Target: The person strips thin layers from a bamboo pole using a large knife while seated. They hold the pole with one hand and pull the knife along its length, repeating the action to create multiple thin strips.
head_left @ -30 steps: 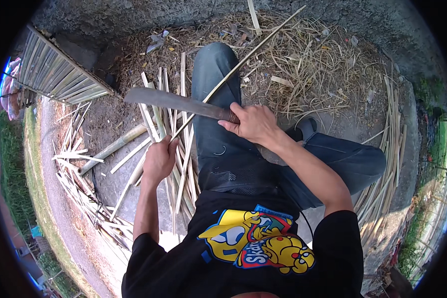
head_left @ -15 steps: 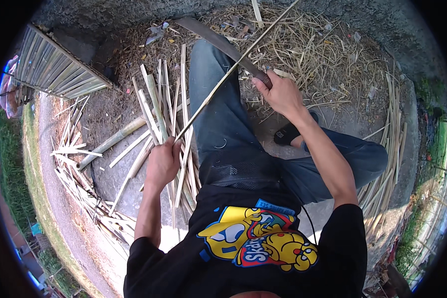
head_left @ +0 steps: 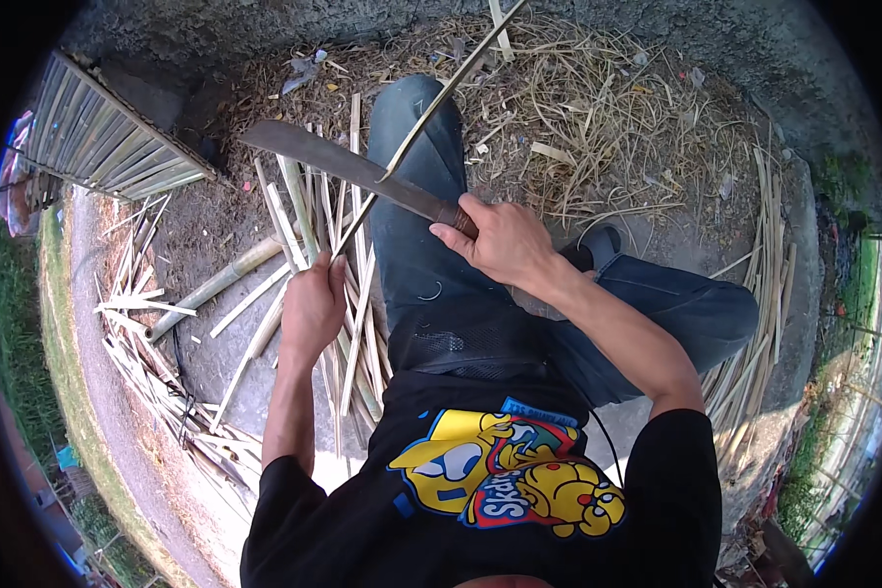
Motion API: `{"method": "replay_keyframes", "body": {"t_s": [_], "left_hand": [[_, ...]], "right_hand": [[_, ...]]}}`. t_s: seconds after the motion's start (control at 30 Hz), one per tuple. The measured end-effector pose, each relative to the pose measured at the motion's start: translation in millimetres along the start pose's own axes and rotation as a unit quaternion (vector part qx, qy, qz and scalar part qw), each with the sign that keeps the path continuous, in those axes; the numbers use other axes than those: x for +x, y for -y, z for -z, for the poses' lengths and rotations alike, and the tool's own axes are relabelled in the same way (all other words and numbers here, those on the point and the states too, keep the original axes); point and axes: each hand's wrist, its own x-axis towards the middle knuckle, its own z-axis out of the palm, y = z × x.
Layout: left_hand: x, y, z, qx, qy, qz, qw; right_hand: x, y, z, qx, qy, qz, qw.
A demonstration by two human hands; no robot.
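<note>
My left hand [head_left: 314, 306] is closed on the near end of a long, thin bamboo strip [head_left: 431, 113], which slants up and away to the right over my raised knee. My right hand [head_left: 505, 238] grips the wrapped handle of a machete [head_left: 328, 157]. Its broad dark blade points left and lies across the strip, a short way beyond my left hand. A small curl shows on the strip at the blade's edge. The lower part of the strip is partly hidden by my left fingers.
Split bamboo pieces [head_left: 299, 206] lie beside my left leg, with a bamboo pole [head_left: 220, 284] among them. More strips [head_left: 769, 265] are stacked at the right. Thin shavings [head_left: 608, 137] cover the ground ahead, before a rough wall [head_left: 216, 39]. A bamboo slat panel [head_left: 118, 127] leans far left.
The machete has come left and nearer along the strip, toward my left hand, its blade now lying flatter across. The strip's far end has shifted left. My left hand has barely moved.
</note>
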Motion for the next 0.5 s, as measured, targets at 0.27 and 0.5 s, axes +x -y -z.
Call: {"method": "replay_keyframes", "body": {"t_s": [0.27,0.5], "left_hand": [[15.4,-1.5,2.1,0.023,0.037,-0.033,0.999],[-11.1,18.0,24.1,-0.018,0.043,-0.017,0.999]], "right_hand": [[14.9,-14.7,13.0,-0.048,-0.011,0.013,0.999],[40.7,-55.1,43.9,-0.046,-0.051,-0.107,0.992]]}}
